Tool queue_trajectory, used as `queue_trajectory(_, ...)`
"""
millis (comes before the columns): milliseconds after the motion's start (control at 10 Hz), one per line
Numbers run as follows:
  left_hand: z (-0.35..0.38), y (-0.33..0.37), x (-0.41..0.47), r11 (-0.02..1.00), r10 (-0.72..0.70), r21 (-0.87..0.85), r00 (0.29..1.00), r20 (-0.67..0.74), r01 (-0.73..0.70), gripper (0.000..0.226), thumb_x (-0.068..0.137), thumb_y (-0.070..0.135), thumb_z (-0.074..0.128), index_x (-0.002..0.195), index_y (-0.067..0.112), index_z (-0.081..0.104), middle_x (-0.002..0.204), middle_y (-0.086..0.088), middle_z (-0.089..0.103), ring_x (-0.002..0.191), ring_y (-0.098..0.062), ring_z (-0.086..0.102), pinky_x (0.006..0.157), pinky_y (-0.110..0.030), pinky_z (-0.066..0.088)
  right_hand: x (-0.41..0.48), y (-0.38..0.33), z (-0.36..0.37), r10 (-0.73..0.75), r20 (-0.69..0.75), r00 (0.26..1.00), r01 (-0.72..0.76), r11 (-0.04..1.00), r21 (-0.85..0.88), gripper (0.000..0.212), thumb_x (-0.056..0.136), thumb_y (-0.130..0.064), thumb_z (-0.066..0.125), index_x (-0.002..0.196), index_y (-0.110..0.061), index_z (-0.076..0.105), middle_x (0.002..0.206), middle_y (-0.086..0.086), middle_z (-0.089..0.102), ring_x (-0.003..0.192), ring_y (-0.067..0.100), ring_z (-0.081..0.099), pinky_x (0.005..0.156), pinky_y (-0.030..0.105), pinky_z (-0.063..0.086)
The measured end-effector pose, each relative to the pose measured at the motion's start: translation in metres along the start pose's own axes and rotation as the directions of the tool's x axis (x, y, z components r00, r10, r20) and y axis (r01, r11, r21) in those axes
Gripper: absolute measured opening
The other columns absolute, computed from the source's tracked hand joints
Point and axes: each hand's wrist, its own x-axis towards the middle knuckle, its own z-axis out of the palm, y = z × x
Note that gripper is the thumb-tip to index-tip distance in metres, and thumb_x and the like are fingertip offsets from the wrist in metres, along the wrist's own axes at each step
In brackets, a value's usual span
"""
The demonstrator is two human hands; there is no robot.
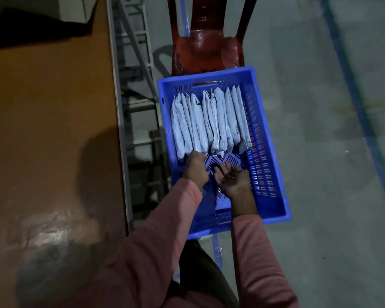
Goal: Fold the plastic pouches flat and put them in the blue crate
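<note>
So the blue crate (273, 196) sits on a red plastic chair (206, 52), just right of the brown table (49, 130), and it's already got a row of folded pouches (209, 121) standing on edge side by side, filling the far half of it. Both hands are down inside the near half. The left hand (195, 167) is curled with the knuckles up, right against the near end of the leftmost pouches — it looks like it's pressing or nudging them, though I can't tell if the fingers are actually pinching one. The right hand (232, 180) is loose, fingers half spread, palm partly up, with nothing in it that I can see; it hovers over the bare slatted floor of the crate. From the right hand the row lies at roughly 12 o'clock, near but apart; from the left hand it's at 12 to 1 o'clock and touching. If I had to guess, the step here is squaring up the row. To do that well I'd push the near ends evenly toward 12 o'clock so the pouches stay upright and tight — brace the leaning ones with the free hand so they don't fan open.
</note>
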Motion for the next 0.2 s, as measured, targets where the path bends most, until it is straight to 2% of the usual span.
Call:
queue_trajectory(100, 0.007, -0.006, -0.017, 0.995, -0.082, -0.065, 0.991, -0.106, 0.075, 0.016, 0.091, 0.012, 0.060, 0.102, 0.003, 0.067, 0.078, -0.011, 0.063, 0.062, -0.023, 0.054, 0.053, -0.028, 0.039, -0.020, -0.005, 0.008, -0.070, 0.033, 0.997, 0.073, 0.995, -0.074, 0.034, 0.108, -0.028, 0.035, 0.122, -0.010, 0.060, 0.139, 0.010, 0.060, 0.120, 0.030, 0.061, 0.100, 0.037, 0.047)
queue_trajectory(200, 0.005, -0.011, -0.034, 0.996, 0.051, 0.075, 0.985, -0.167, -0.039, 0.034, 0.074, 0.025, 0.062, 0.099, 0.002, 0.069, 0.102, -0.018, 0.071, 0.095, -0.032, 0.067, 0.068, -0.036, 0.050, -0.048, -0.006, 0.013, -0.141, 0.097, 0.985, 0.155, 0.974, -0.163, 0.029, 0.107, -0.027, 0.037, 0.111, -0.012, 0.061, 0.117, 0.007, 0.065, 0.091, 0.024, 0.064, 0.078, 0.034, 0.049)
